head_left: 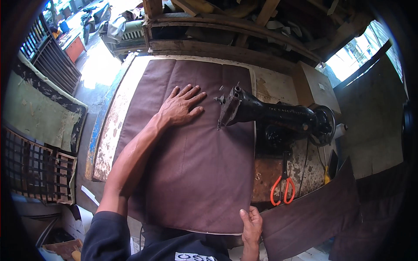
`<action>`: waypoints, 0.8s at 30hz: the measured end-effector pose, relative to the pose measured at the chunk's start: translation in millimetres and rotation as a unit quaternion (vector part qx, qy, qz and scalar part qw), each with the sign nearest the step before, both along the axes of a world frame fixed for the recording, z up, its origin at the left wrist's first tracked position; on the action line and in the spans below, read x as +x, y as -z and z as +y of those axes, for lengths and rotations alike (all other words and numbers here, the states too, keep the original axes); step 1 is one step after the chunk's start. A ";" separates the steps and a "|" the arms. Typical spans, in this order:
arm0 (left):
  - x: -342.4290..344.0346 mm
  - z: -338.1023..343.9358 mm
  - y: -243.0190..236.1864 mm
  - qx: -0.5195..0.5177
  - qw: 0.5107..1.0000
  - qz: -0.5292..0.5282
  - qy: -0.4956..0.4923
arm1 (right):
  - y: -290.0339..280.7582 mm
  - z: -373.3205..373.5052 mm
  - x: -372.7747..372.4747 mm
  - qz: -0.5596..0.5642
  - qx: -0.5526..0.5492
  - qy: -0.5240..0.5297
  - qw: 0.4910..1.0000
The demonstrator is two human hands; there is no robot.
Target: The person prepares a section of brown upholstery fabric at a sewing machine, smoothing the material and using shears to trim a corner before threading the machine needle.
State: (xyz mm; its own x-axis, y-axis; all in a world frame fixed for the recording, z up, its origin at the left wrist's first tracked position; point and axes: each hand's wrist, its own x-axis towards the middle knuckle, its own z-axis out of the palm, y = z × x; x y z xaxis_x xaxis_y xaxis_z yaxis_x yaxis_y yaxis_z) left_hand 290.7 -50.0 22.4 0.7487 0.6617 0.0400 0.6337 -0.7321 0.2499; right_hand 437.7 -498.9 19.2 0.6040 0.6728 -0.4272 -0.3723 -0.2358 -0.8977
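A large dark brown fabric panel [196,174] with stitched lines lies across the sewing table and hangs over its near edge toward my lap. My left hand [185,106] rests flat on its far part, fingers spread, left of the needle end of a black sewing machine [278,117]. At the panel's near right corner, my right hand [251,226] is closed on the edge, thumb uppermost. The panel passes beneath the machine's head; the needle and presser foot cannot be made out clearly.
Orange-handled scissors [283,190] lie by the machine's base. Another brown fabric piece [311,213] drapes at the right. A cardboard box [314,87] and a thread cone [341,129] stand beyond the machine. Wooden framing [235,50] borders the far side; a slatted frame [39,167] leans left.
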 end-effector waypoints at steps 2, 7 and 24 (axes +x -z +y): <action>1.7 7.2 2.9 0.006 1.000 -0.003 0.008 | 0.6 -0.9 1.5 0.008 0.001 -0.005 1.000; 7.7 23.4 9.1 0.025 0.999 -0.013 0.016 | -3.1 -1.3 6.2 0.027 0.010 0.002 1.000; 26.1 75.0 8.6 0.018 1.000 0.005 0.009 | -20.9 15.0 6.6 -0.061 -0.015 0.002 0.998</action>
